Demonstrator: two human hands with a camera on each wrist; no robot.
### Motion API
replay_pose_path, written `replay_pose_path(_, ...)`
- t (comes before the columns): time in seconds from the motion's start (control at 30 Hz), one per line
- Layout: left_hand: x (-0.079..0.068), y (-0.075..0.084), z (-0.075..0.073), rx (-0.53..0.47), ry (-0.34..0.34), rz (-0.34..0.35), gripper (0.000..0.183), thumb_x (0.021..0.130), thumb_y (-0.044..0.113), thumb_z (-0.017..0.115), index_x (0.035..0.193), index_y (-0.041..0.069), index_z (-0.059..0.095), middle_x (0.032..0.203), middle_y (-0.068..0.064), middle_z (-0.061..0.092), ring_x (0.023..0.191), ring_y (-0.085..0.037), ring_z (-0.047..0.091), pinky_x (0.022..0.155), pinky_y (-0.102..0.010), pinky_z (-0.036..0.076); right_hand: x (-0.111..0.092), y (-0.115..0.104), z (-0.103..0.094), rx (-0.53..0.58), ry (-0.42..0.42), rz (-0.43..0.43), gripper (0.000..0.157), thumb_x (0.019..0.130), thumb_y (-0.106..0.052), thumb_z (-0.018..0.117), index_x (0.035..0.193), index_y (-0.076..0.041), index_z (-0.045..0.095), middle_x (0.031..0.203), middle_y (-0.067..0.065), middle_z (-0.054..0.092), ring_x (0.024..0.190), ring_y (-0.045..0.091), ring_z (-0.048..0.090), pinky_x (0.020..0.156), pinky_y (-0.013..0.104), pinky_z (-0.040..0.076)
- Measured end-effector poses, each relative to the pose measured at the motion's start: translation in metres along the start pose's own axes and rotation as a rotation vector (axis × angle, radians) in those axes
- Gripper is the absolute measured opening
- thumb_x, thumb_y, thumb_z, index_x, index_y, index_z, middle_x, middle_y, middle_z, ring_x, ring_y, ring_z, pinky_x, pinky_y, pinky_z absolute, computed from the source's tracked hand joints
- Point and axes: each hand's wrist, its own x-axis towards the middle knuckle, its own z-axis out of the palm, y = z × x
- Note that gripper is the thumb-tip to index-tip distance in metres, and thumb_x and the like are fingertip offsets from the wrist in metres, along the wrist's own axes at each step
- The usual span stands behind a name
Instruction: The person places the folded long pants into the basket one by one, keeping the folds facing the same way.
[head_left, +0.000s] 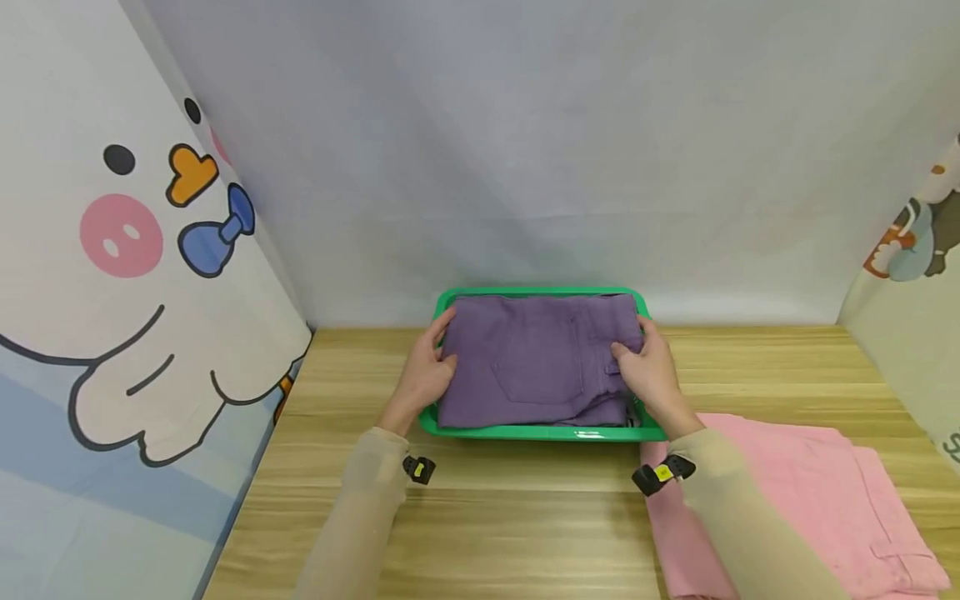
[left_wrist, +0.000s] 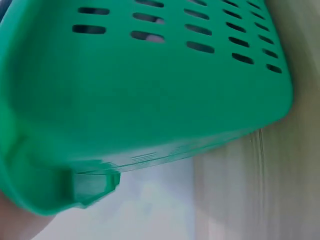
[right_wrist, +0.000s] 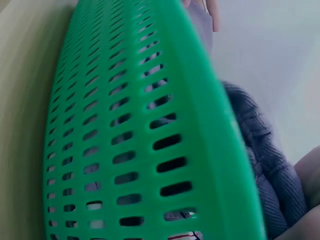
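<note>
Folded purple trousers (head_left: 536, 358), a back pocket facing up, lie in a green slotted plastic basket (head_left: 525, 432). My left hand (head_left: 427, 373) grips their left side, its thumb over the cloth at the basket's left rim. At the opposite end, my right hand (head_left: 651, 375) holds the right side near the belt loops, thumb on top. In the right wrist view, the trousers' ribbed-looking folds (right_wrist: 267, 150) bulge above the basket rim (right_wrist: 212, 115). The basket wall (left_wrist: 150, 95) fills most of the left wrist view and hides the left fingers.
Pink trousers (head_left: 810, 492) lie folded on the wooden table (head_left: 525, 517) at the right, partly under my right forearm. A pale curtain (head_left: 562, 167) hangs behind the basket. Cartoon-printed cloth (head_left: 150, 333) stands along the left side, and more printed cloth (head_left: 915, 333) at the right.
</note>
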Motion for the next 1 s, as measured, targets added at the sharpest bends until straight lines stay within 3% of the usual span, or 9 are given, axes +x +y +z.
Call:
replay_pose_path(0.1,0.0,0.001,0.004,0.133,-0.018,-0.011,0.073,0.101,-0.008,0.044,0.17,0.006,0.023,0.176,-0.022,0.022,0.154,-0.045,0.041,0.107,-0.044,0.052,0.001,0.003,0.004,-0.086,0.011,-0.02,0.069,0.109,-0.012,0.05,0.168,0.001,0.017,0.166,0.033,0.036,0.154,0.05,0.037,0.126,0.062,0.034)
replay_pose_path(0.2,0.001,0.002,0.009,0.355,-0.049,0.008,0.071,0.101,-0.007,0.043,0.168,-0.001,0.021,0.175,-0.026,0.021,0.162,-0.043,0.024,0.13,-0.054,0.031,0.001,0.007,0.008,-0.192,0.038,-0.059,0.067,0.11,-0.014,0.046,0.168,0.003,0.017,0.163,0.036,0.037,0.15,0.053,0.039,0.122,0.066,0.037)
replay_pose_path(0.27,0.001,0.002,0.014,0.521,-0.07,0.026,0.068,0.102,-0.009,0.043,0.167,-0.004,0.023,0.173,-0.03,0.022,0.162,-0.044,0.022,0.132,-0.054,0.025,0.0,0.011,0.012,-0.269,0.065,-0.089,0.066,0.11,-0.013,0.045,0.167,0.005,0.017,0.154,0.042,0.046,0.141,0.056,0.05,0.115,0.067,0.044)
replay_pose_path(0.4,0.0,0.0,0.024,0.815,-0.09,0.057,0.063,0.102,-0.006,0.05,0.162,-0.009,0.032,0.168,-0.039,0.022,0.159,-0.052,0.025,0.129,-0.057,0.031,-0.002,0.017,0.022,-0.413,0.093,-0.127,0.071,0.106,-0.008,0.048,0.164,0.012,0.012,0.135,0.05,0.056,0.118,0.062,0.062,0.096,0.069,0.054)
replay_pose_path(0.5,-0.004,-0.005,0.029,1.029,-0.068,0.043,0.061,0.104,0.008,0.058,0.16,-0.004,0.041,0.168,-0.037,0.023,0.16,-0.052,0.021,0.13,-0.065,0.023,-0.004,0.022,0.027,-0.476,0.079,-0.125,0.076,0.104,-0.005,0.051,0.164,0.013,0.008,0.146,0.049,0.046,0.125,0.064,0.056,0.099,0.07,0.052)
replay_pose_path(0.63,-0.003,-0.008,0.03,1.264,-0.056,0.005,0.059,0.106,0.028,0.059,0.16,0.006,0.047,0.175,-0.027,0.018,0.164,-0.047,0.012,0.13,-0.073,0.01,-0.004,0.022,0.029,-0.541,0.064,-0.141,0.069,0.103,-0.004,0.053,0.161,0.016,0.022,0.156,0.046,0.035,0.134,0.064,0.049,0.107,0.071,0.048)
replay_pose_path(0.73,-0.003,-0.011,0.03,1.344,-0.079,-0.006,0.06,0.107,0.034,0.056,0.16,0.008,0.048,0.177,-0.023,0.015,0.165,-0.044,0.011,0.13,-0.072,0.01,-0.004,0.021,0.029,-0.605,0.04,-0.16,0.061,0.102,-0.004,0.053,0.154,0.02,0.032,0.151,0.047,0.04,0.133,0.064,0.051,0.11,0.07,0.047)
replay_pose_path(0.83,-0.002,-0.012,0.028,1.355,-0.093,-0.013,0.06,0.107,0.036,0.055,0.16,0.008,0.048,0.177,-0.02,0.018,0.165,-0.043,0.012,0.13,-0.071,0.011,-0.002,0.02,0.028,-0.636,-0.004,-0.149,0.061,0.103,-0.005,0.054,0.153,0.022,0.032,0.15,0.048,0.041,0.137,0.063,0.048,0.114,0.069,0.044)
replay_pose_path(1.0,-0.001,-0.014,0.027,1.249,-0.05,0.008,0.055,0.106,0.035,0.059,0.155,0.01,0.056,0.175,-0.019,0.027,0.164,-0.043,0.016,0.13,-0.071,0.015,-0.002,0.019,0.026,-0.606,-0.051,-0.119,0.064,0.105,-0.007,0.051,0.156,0.022,0.026,0.157,0.049,0.032,0.146,0.062,0.037,0.122,0.068,0.035)
